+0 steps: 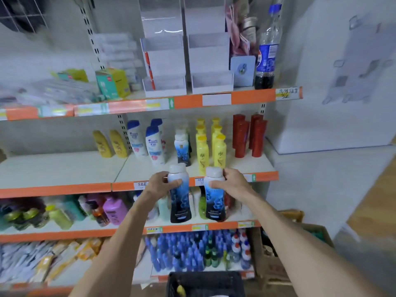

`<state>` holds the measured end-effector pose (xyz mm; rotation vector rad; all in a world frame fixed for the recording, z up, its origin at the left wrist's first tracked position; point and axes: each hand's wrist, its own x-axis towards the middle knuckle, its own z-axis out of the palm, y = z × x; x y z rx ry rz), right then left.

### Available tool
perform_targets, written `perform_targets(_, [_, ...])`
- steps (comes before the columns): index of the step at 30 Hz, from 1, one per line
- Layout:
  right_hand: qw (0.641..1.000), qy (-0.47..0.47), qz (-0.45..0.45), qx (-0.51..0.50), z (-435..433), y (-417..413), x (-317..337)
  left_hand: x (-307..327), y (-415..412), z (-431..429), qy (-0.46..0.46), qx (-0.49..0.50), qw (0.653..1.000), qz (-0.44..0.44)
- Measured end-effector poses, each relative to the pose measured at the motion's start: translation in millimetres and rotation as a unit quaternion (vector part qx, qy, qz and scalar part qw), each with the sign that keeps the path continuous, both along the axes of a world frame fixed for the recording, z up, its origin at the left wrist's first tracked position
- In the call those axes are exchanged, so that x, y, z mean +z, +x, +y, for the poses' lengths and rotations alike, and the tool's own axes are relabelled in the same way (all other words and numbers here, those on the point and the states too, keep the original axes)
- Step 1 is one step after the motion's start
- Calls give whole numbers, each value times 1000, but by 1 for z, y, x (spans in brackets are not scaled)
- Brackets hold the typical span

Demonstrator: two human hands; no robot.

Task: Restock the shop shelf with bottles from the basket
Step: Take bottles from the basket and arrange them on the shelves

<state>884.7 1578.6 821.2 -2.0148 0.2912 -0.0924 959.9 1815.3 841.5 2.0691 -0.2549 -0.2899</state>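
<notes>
Two blue-and-black bottles with white caps are held upright in front of the shelf unit, caps up and long axes vertical. The left bottle is gripped by the left hand around its upper body, thumb across the near face just below the cap. The right bottle is gripped the same way by the right hand, the thumb laid over its shoulder and the fingers wrapped behind. Both forearms are stretched forward and upward from the near edge, converging toward the middle shelf, whose orange front strip is seen just behind the caps. The two bottles are kept side by side, slightly apart. On that shelf, just beyond, a matching blue bottle is stood between white shampoo bottles on the left and yellow bottles on the right. A black basket is seen at the near bottom edge, with something yellow inside
</notes>
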Motion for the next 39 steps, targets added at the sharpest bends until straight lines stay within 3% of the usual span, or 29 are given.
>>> perform_targets(12, [999,0,-39,-10,17,65,11,12,61,20,-68,32,994,-81])
perform_targets(22, [997,-1,-55,-46,32,142,2,-17,179,-4,-94,-3,992,-84])
perform_targets(39, [996,-4,-74,-48,35,181,-12,-68,231,-44,-120,-60,987,-90])
